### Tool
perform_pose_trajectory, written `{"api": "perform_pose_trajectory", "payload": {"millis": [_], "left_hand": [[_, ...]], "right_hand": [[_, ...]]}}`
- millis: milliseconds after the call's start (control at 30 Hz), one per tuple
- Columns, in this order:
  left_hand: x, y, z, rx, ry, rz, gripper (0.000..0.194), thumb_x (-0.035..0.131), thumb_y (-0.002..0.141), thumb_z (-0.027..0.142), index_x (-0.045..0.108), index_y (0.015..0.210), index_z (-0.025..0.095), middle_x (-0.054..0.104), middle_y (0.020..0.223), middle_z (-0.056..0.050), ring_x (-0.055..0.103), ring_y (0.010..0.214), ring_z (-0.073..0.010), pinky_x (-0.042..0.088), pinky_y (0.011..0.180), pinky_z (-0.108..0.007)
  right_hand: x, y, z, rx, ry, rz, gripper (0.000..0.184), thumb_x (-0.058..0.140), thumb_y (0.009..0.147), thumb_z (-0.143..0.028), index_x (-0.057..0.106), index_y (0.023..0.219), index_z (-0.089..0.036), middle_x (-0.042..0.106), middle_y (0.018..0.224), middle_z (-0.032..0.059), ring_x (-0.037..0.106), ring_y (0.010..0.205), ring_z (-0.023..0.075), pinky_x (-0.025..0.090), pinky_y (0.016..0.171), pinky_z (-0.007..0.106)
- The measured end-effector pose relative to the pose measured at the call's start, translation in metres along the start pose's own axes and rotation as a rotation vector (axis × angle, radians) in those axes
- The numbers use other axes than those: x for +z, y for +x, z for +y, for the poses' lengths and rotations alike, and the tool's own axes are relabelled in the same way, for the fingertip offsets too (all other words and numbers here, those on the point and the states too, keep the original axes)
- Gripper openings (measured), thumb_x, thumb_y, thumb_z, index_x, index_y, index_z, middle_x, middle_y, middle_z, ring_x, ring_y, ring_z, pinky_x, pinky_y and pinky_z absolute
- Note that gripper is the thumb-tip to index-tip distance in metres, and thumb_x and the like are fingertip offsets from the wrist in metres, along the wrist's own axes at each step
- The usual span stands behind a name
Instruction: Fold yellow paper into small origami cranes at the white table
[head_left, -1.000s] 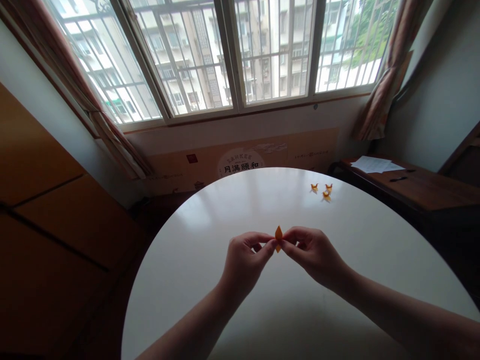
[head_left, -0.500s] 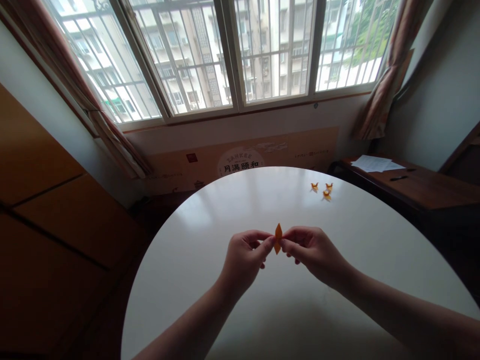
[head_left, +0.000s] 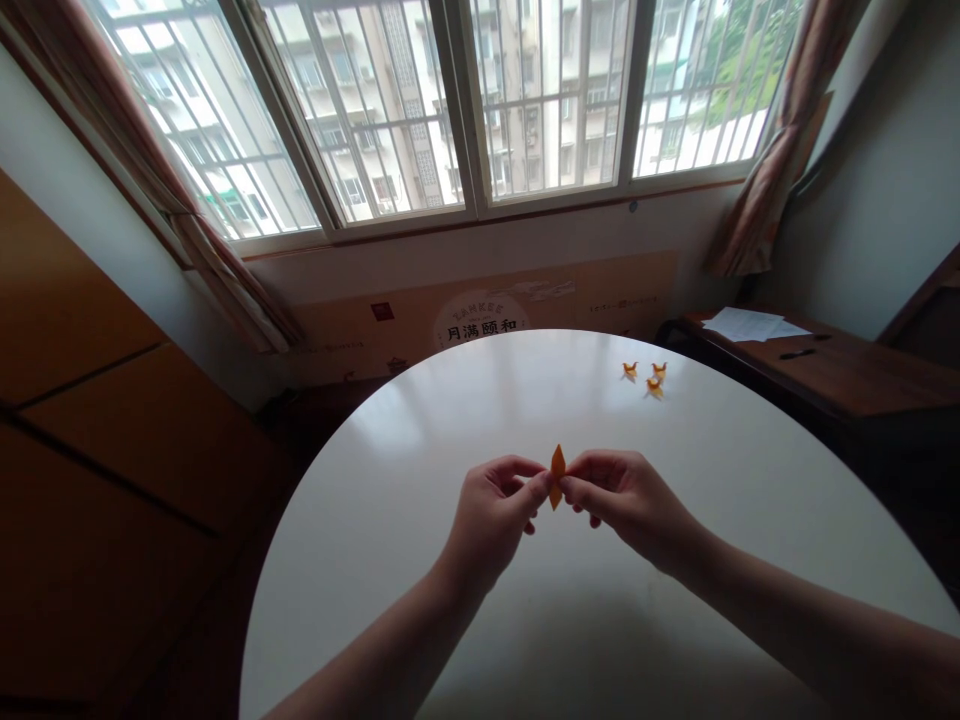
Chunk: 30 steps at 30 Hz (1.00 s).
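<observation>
A small piece of folded orange paper (head_left: pixel 557 462), pointed at top and bottom, is held upright above the white table between both hands. My left hand (head_left: pixel 499 510) pinches its left side between thumb and forefinger. On the opposite side, my right hand (head_left: pixel 626 500) grips it the same way, with the other fingers curled beneath. The fingertips cover the middle of the paper. Toward the far right of the tabletop stand three small orange origami birds, the left one (head_left: pixel 629 370), the right one (head_left: pixel 659 371) and the nearest one (head_left: pixel 655 388).
The round white table (head_left: pixel 360 560) has a curved far edge. Beyond it on the right, a brown wooden table (head_left: pixel 870 370) holds white papers (head_left: pixel 752 324) and a small dark object (head_left: pixel 796 354). A wooden cabinet (head_left: pixel 90 480) stands at left, below a barred window.
Both hands keep their pinch on the folded paper with almost no movement. The view has shifted very slightly.
</observation>
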<state>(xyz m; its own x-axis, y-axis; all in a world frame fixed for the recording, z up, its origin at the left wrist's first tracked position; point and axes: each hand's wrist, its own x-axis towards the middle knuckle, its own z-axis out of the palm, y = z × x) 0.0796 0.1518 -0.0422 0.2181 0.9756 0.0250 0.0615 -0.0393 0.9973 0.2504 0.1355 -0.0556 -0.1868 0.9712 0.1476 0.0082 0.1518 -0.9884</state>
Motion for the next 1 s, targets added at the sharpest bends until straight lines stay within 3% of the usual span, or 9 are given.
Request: {"api": "perform_pose_trajectory", "payload": {"millis": [300,700,1000], "left_hand": [[-0.0012,-0.0019,0.0023,0.057,0.071,-0.014,0.030,0.072,0.075,0.040,0.069,0.074,0.011,0.059,0.055,0.000,0.047,0.045,-0.0074,0.040,0.040,-0.018],[-0.0015,0.0039,-0.0022,-0.050,0.024,-0.087,0.036,0.073,0.075,0.046,0.068,0.075,0.011,0.055,0.053,0.002,0.047,0.045,-0.0074,0.040,0.041,-0.017],[-0.0007,-0.0010,0.0001,0.037,0.122,-0.113,0.032,0.069,0.079,0.043,0.071,0.080,0.011,0.058,0.058,-0.001,0.050,0.050,-0.0099,0.044,0.044,-0.020]], "right_hand": [[-0.0020,0.0019,0.0047,0.013,0.042,-0.013,0.027,0.072,0.082,-0.041,0.073,0.083,-0.015,0.065,0.070,0.0039,0.057,0.064,0.0140,0.046,0.049,0.022],[0.0002,0.0033,0.0074,0.043,0.133,0.010,0.020,0.074,0.080,-0.034,0.072,0.085,-0.015,0.064,0.067,0.0019,0.056,0.060,0.0123,0.045,0.047,0.021],[0.0012,0.0033,0.0054,0.051,0.161,0.063,0.022,0.071,0.080,-0.036,0.070,0.081,-0.014,0.061,0.065,0.0012,0.054,0.059,0.0122,0.044,0.047,0.021]]}}
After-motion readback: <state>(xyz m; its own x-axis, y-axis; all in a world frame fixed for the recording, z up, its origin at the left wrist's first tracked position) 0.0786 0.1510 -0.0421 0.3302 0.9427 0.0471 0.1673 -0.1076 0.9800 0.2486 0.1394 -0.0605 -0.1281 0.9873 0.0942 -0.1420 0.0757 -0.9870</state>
